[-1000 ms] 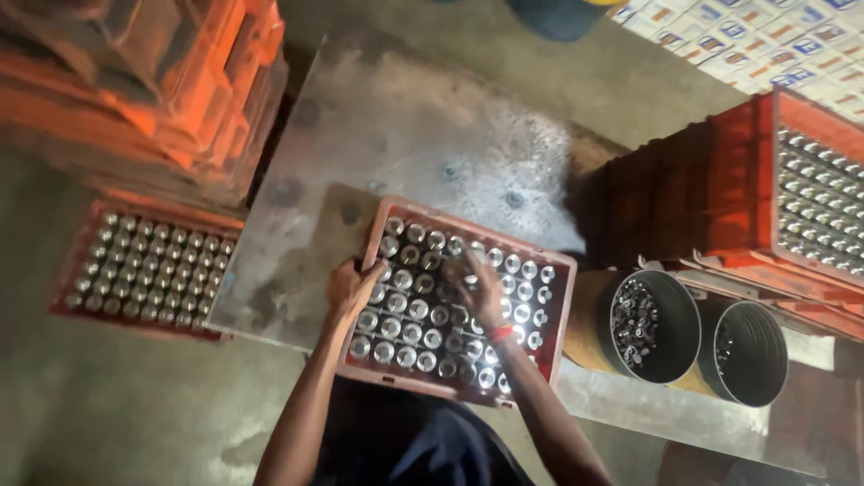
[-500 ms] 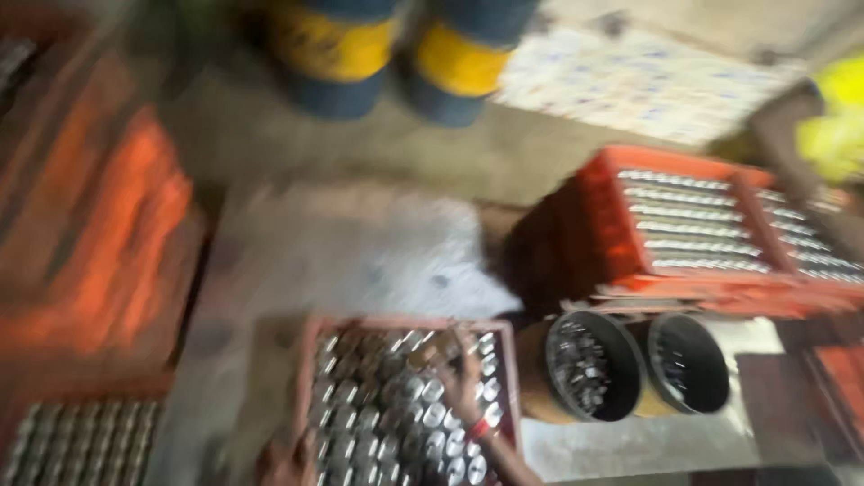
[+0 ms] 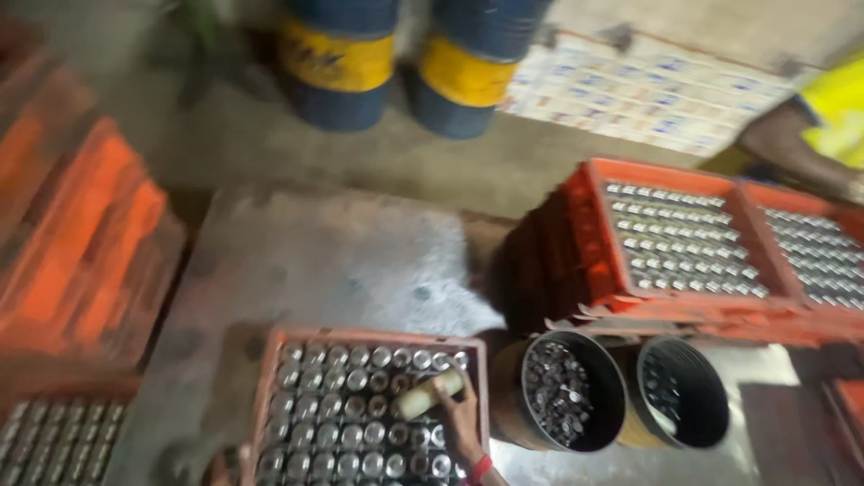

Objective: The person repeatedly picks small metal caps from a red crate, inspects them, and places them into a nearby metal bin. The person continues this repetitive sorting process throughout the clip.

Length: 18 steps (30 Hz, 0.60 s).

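An orange crate (image 3: 261, 396) full of capped bottles sits on a worn metal table (image 3: 342, 261) at the bottom centre of the head view. My right hand (image 3: 461, 421), with a red band at the wrist, rests over the crate's right side. It is closed around a pale bottle (image 3: 423, 398) that lies tilted above the others. Only a sliver of my left hand (image 3: 219, 468) shows at the crate's lower left corner, at the frame edge; its fingers are hidden.
Two black buckets (image 3: 560, 396) (image 3: 681, 399) of caps stand right of the crate. Stacked orange crates of bottles (image 3: 670, 238) rise behind them, more crates at left (image 3: 81, 252). Two blue-and-yellow drums (image 3: 337, 63) stand at the back. A person's arm in a yellow sleeve (image 3: 823, 121) is at upper right.
The view has swung upward, so the crate now sits at the bottom edge. My right hand has lifted a pale bottle out of the crate. My left hand has slid almost out of view.
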Each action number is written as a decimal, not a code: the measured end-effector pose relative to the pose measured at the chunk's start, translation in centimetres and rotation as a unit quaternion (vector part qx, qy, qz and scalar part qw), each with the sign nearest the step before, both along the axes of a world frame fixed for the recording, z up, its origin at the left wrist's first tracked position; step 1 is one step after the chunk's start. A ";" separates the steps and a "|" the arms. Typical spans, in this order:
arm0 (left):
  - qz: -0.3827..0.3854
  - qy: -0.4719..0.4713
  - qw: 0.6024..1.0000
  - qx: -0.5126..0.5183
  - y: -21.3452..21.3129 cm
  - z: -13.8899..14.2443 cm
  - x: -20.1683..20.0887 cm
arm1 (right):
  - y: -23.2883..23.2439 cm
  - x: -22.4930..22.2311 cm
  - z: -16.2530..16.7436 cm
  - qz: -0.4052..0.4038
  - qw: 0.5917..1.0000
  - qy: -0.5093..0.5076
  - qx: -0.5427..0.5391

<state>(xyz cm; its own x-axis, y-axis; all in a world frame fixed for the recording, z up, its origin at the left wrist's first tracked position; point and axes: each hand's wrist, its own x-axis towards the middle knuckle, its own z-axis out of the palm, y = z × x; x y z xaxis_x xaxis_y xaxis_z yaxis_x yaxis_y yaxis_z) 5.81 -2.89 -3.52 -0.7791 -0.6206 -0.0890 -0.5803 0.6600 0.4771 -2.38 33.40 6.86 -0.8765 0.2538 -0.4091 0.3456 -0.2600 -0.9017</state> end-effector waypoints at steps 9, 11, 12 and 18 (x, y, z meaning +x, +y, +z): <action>-0.017 0.058 0.998 -0.005 0.4 1.1 2.2 | -1.2 -1.3 1.0 0.144 0.886 0.299 0.324; -0.017 0.050 0.998 0.027 0.2 1.2 2.2 | -2.4 -2.6 2.0 0.175 0.858 0.337 0.346; -0.019 0.045 0.998 0.042 0.3 1.3 2.2 | -3.2 -3.1 2.5 0.188 0.844 0.354 0.357; -0.045 0.011 0.993 0.112 1.0 2.7 2.6 | -8.4 -6.1 2.0 0.101 0.813 0.444 0.363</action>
